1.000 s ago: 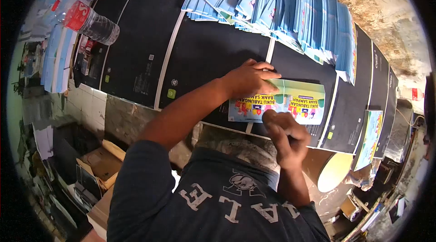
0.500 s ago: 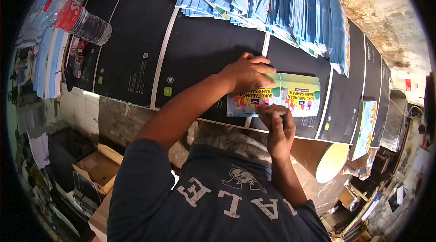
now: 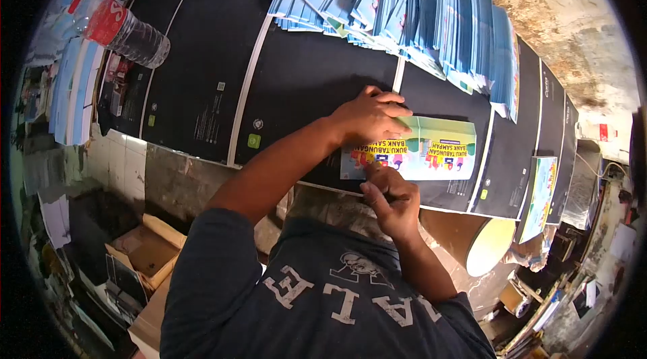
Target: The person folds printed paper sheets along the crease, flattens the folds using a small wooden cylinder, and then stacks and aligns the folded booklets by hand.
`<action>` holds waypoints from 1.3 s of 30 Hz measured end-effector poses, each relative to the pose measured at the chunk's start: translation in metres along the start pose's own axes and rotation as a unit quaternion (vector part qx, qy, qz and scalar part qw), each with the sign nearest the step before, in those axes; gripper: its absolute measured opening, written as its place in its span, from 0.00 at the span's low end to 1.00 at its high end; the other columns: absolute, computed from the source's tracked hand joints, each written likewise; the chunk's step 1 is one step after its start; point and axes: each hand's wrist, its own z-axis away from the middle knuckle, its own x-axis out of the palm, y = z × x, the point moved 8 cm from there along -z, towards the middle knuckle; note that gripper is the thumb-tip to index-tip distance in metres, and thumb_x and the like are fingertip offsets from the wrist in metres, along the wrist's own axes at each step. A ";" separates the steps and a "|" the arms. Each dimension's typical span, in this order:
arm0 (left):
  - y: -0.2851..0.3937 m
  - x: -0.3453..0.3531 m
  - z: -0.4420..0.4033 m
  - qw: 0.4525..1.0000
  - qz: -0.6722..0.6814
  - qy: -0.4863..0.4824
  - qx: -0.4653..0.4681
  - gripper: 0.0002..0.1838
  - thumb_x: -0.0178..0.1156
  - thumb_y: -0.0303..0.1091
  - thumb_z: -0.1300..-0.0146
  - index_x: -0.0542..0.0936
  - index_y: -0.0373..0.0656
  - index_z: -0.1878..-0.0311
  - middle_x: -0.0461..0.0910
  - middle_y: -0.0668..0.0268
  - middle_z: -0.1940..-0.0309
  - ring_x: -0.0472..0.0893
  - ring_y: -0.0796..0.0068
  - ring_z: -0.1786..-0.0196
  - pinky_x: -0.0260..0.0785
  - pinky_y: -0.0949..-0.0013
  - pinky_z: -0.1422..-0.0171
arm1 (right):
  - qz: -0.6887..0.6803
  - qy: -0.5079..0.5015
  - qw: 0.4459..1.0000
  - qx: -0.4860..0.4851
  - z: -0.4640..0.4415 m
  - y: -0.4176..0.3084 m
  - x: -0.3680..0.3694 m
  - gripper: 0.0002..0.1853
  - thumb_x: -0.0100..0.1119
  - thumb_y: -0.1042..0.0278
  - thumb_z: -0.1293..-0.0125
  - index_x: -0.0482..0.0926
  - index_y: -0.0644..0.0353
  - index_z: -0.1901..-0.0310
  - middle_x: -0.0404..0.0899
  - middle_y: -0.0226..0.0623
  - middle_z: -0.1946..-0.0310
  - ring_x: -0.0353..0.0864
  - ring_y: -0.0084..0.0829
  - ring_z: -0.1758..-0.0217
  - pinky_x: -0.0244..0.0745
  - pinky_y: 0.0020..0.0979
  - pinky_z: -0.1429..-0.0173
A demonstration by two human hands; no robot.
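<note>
Currently, an oblong paper sheet printed in blue, green and yellow (image 3: 443,135) is held flat near the front edge of the black-covered desk (image 3: 320,79).

Its long axis is laid roughly along that edge, and most of its length is left stretching rightward from the left hand (image 3: 367,118), which is placed over the sheet's far left corner, fingers slightly spread and pressed down. From the right hand (image 3: 394,198), the sheet is found just beyond, towards the desk's far edge; its near left margin is touched by curled, bunched fingers, though whether anything is pinched there cannot be told. Neither hand is set nearer, contact being made by both. Towards the far edge, a long leaning row of blue printed paper booklets (image 3: 431,15) is kept well apart.
</note>
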 end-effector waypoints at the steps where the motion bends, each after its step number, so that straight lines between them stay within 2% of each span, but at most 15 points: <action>1: 0.002 -0.003 0.000 1.000 -0.003 0.000 -0.007 0.15 0.63 0.50 0.33 0.87 0.70 0.44 0.77 0.73 0.32 0.66 0.64 0.25 0.54 0.44 0.26 | -0.009 -0.003 0.998 -0.065 0.000 -0.020 0.000 0.13 0.71 0.79 0.42 0.77 0.64 0.80 0.81 0.40 0.77 0.82 0.39 0.66 0.77 0.38 0.51; 3: 0.000 -0.004 -0.004 1.000 -0.008 -0.010 -0.019 0.15 0.63 0.50 0.33 0.87 0.71 0.44 0.76 0.75 0.32 0.65 0.65 0.24 0.54 0.45 0.26 | 0.007 -0.008 0.981 -0.196 0.002 -0.076 -0.004 0.13 0.73 0.79 0.45 0.76 0.63 0.80 0.80 0.39 0.77 0.81 0.41 0.69 0.77 0.40 0.52; 6: 0.003 0.009 0.004 0.999 0.000 -0.031 -0.016 0.14 0.63 0.50 0.32 0.86 0.72 0.44 0.76 0.78 0.31 0.64 0.65 0.23 0.55 0.46 0.27 | 0.094 -0.027 0.995 -0.009 0.004 -0.001 0.019 0.13 0.74 0.79 0.46 0.76 0.62 0.78 0.79 0.39 0.76 0.80 0.42 0.68 0.77 0.40 0.52; 12: -0.002 0.006 -0.004 0.999 0.007 -0.044 -0.004 0.16 0.59 0.54 0.30 0.86 0.70 0.43 0.76 0.82 0.31 0.62 0.66 0.23 0.55 0.45 0.28 | -0.054 -0.067 0.994 -0.066 0.017 0.007 0.017 0.11 0.73 0.78 0.46 0.77 0.61 0.67 0.81 0.41 0.64 0.81 0.37 0.61 0.74 0.38 0.49; 15: -0.005 0.005 -0.005 0.999 0.000 -0.047 -0.018 0.16 0.58 0.53 0.29 0.86 0.70 0.43 0.76 0.82 0.31 0.62 0.66 0.22 0.55 0.45 0.28 | -0.082 -0.024 0.996 0.032 0.028 0.022 0.019 0.11 0.71 0.78 0.42 0.76 0.61 0.63 0.81 0.42 0.61 0.81 0.38 0.57 0.74 0.40 0.42; 18: -0.006 -0.003 -0.007 0.998 0.000 -0.067 -0.011 0.16 0.60 0.51 0.31 0.86 0.69 0.43 0.76 0.81 0.30 0.62 0.65 0.22 0.54 0.44 0.29 | 0.131 0.069 0.983 -0.105 0.035 -0.001 0.014 0.06 0.64 0.75 0.35 0.74 0.60 0.64 0.79 0.38 0.63 0.78 0.34 0.53 0.71 0.40 0.38; 21: -0.002 -0.002 -0.009 0.992 0.009 -0.127 -0.006 0.18 0.62 0.50 0.33 0.85 0.69 0.41 0.74 0.80 0.29 0.61 0.64 0.21 0.52 0.41 0.29 | -0.071 0.094 0.992 -0.034 0.037 0.020 0.009 0.19 0.53 0.55 0.22 0.75 0.64 0.65 0.79 0.43 0.63 0.78 0.37 0.53 0.69 0.44 0.36; 23: -0.003 -0.004 -0.010 0.991 0.014 -0.130 -0.010 0.18 0.61 0.51 0.33 0.85 0.69 0.41 0.74 0.80 0.28 0.61 0.64 0.21 0.51 0.41 0.29 | -0.290 0.129 0.947 0.052 0.018 0.012 0.003 0.21 0.57 0.52 0.24 0.75 0.64 0.68 0.77 0.40 0.67 0.76 0.34 0.58 0.69 0.44 0.39; 26: -0.007 0.003 -0.012 0.991 0.027 -0.129 -0.005 0.19 0.61 0.53 0.33 0.85 0.69 0.41 0.72 0.79 0.27 0.61 0.64 0.22 0.50 0.42 0.29 | -0.178 0.099 0.979 0.024 0.006 -0.040 -0.007 0.24 0.56 0.48 0.24 0.77 0.64 0.68 0.79 0.40 0.68 0.77 0.35 0.64 0.73 0.41 0.45; 28: -0.005 0.001 -0.012 0.992 0.021 -0.125 0.005 0.19 0.62 0.52 0.34 0.86 0.69 0.41 0.73 0.78 0.28 0.62 0.64 0.23 0.51 0.43 0.30 | -0.045 0.074 0.995 -0.045 0.004 -0.054 -0.001 0.19 0.61 0.57 0.27 0.79 0.67 0.69 0.81 0.43 0.70 0.78 0.36 0.70 0.76 0.40 0.51; 30: -0.002 -0.001 -0.009 0.994 0.033 -0.106 0.018 0.18 0.63 0.52 0.36 0.87 0.68 0.44 0.76 0.79 0.30 0.64 0.65 0.24 0.53 0.43 0.31 | 0.208 -0.025 0.976 0.052 0.005 -0.009 0.033 0.10 0.63 0.72 0.34 0.80 0.69 0.71 0.81 0.44 0.72 0.82 0.37 0.70 0.79 0.38 0.55; 31: 0.000 -0.004 -0.011 0.995 0.037 -0.084 0.034 0.17 0.64 0.52 0.37 0.88 0.66 0.46 0.78 0.79 0.32 0.66 0.65 0.26 0.54 0.44 0.32 | 0.191 -0.065 0.979 0.015 0.014 -0.005 0.038 0.03 0.64 0.81 0.42 0.79 0.69 0.71 0.81 0.45 0.73 0.85 0.40 0.66 0.80 0.37 0.54; 36: -0.008 -0.013 -0.014 0.995 0.056 -0.047 0.064 0.17 0.68 0.53 0.41 0.90 0.63 0.50 0.82 0.81 0.37 0.70 0.67 0.30 0.58 0.45 0.34 | 0.164 -0.073 0.983 -0.044 0.003 -0.021 0.038 0.02 0.64 0.83 0.44 0.79 0.69 0.71 0.83 0.48 0.70 0.86 0.44 0.65 0.81 0.37 0.52; 38: -0.011 -0.014 -0.011 0.995 0.068 -0.021 0.072 0.16 0.68 0.53 0.42 0.90 0.62 0.51 0.83 0.81 0.39 0.71 0.67 0.32 0.58 0.46 0.35 | 0.264 -0.102 0.952 -0.113 -0.008 -0.053 0.044 0.03 0.63 0.85 0.46 0.79 0.71 0.70 0.83 0.52 0.69 0.87 0.44 0.64 0.81 0.38 0.51; 39: -0.013 -0.016 -0.011 0.995 0.071 -0.013 0.074 0.17 0.68 0.52 0.42 0.90 0.62 0.52 0.83 0.81 0.39 0.71 0.68 0.32 0.59 0.47 0.35 | 0.142 -0.110 0.972 -0.153 -0.009 -0.070 0.035 0.05 0.65 0.84 0.48 0.79 0.71 0.69 0.84 0.54 0.67 0.88 0.46 0.59 0.82 0.40 0.50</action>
